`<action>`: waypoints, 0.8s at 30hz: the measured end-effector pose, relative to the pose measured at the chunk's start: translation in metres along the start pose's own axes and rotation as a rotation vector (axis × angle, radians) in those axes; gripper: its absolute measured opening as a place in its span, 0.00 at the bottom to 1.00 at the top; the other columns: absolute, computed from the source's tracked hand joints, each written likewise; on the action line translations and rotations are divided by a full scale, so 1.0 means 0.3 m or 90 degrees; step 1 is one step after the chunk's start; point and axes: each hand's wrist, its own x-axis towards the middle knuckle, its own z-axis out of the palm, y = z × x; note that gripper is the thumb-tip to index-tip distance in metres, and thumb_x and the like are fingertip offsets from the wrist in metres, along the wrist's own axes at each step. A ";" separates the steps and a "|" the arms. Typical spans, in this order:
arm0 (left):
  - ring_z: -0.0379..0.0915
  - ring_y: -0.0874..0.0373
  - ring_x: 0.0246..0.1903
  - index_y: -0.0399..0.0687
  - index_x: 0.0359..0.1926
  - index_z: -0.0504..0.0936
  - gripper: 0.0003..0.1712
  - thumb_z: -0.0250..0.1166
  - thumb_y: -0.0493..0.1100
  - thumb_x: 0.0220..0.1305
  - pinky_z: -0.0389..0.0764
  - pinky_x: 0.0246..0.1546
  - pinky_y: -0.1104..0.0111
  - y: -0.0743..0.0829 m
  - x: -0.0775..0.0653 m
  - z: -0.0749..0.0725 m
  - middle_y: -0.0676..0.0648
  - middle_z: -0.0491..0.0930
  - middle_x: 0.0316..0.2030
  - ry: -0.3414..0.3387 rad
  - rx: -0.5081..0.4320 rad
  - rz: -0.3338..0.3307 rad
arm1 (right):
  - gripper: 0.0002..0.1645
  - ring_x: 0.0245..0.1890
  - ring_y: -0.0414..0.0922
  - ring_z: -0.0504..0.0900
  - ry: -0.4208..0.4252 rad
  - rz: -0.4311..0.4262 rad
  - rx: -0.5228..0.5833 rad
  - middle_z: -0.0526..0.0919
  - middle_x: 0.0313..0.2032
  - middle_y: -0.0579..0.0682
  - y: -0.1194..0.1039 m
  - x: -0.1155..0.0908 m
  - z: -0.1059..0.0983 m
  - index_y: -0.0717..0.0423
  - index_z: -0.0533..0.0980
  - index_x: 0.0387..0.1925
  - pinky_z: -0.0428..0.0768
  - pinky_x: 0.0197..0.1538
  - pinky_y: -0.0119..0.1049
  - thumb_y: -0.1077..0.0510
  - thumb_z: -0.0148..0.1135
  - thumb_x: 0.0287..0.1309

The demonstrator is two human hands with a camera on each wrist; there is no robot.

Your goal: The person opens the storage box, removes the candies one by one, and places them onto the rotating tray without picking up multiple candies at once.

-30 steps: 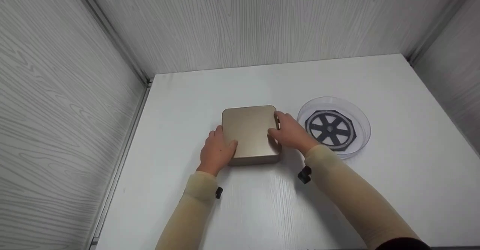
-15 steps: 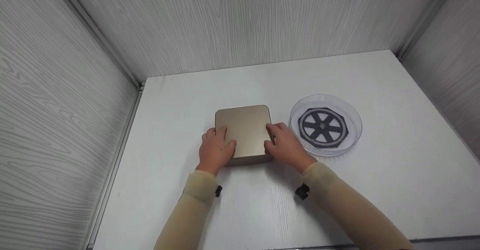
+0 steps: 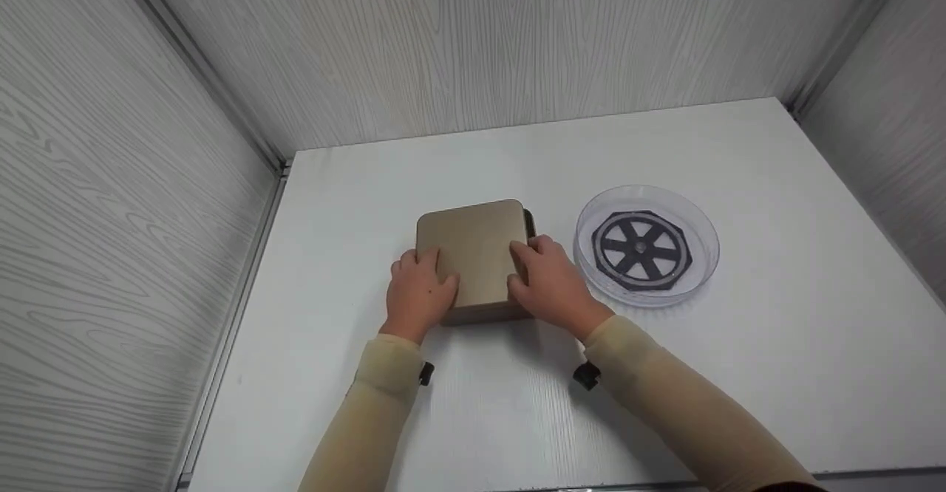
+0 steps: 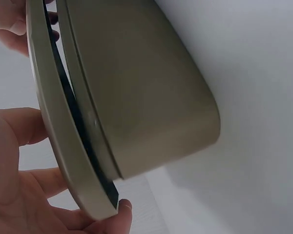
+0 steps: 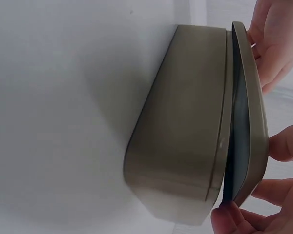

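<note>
A gold-bronze square tin with rounded corners stands on the white table in the head view. Its lid (image 3: 473, 248) sits askew, shifted left of the tin's body (image 3: 488, 315). A dark gap between lid and body shows in both wrist views, where the lid (image 4: 58, 126) stands tilted off the rim of the body (image 5: 180, 117). My left hand (image 3: 420, 292) grips the lid's left edge, its thumb near the front corner. The right hand (image 3: 550, 285) holds the opposite edge, fingertips curled at the lid's rim in the right wrist view. The tin's inside is hidden.
Right of the tin lies a clear round shallow dish (image 3: 706, 255) with a dark octagonal, spoked wheel-like piece (image 3: 641, 250) in it, close to my right hand. Pale wood-grain panels (image 3: 458, 49) wall the table (image 3: 355, 204) at the back and sides.
The lid has risen off the body and slid left, baring a dark strip at the tin's right. My right hand has moved left and toward me with the lid's edge.
</note>
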 end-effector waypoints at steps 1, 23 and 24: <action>0.60 0.40 0.66 0.44 0.72 0.69 0.35 0.59 0.55 0.70 0.68 0.63 0.49 -0.005 0.002 -0.008 0.34 0.65 0.68 0.000 -0.001 -0.003 | 0.33 0.56 0.57 0.74 -0.004 -0.003 0.000 0.74 0.57 0.63 -0.008 0.003 0.001 0.59 0.72 0.68 0.74 0.59 0.51 0.53 0.58 0.63; 0.56 0.33 0.66 0.45 0.76 0.61 0.38 0.54 0.54 0.70 0.60 0.63 0.39 -0.286 0.007 -0.176 0.30 0.58 0.70 0.020 -0.032 -0.134 | 0.27 0.53 0.49 0.75 -0.118 -0.106 -0.030 0.77 0.57 0.54 -0.299 0.122 0.126 0.48 0.76 0.65 0.76 0.57 0.47 0.49 0.56 0.66; 0.56 0.33 0.66 0.45 0.76 0.61 0.38 0.54 0.54 0.70 0.60 0.63 0.39 -0.297 0.008 -0.179 0.30 0.58 0.71 0.020 -0.034 -0.140 | 0.27 0.53 0.50 0.75 -0.121 -0.110 -0.039 0.77 0.57 0.54 -0.308 0.126 0.132 0.47 0.76 0.65 0.76 0.56 0.47 0.49 0.56 0.66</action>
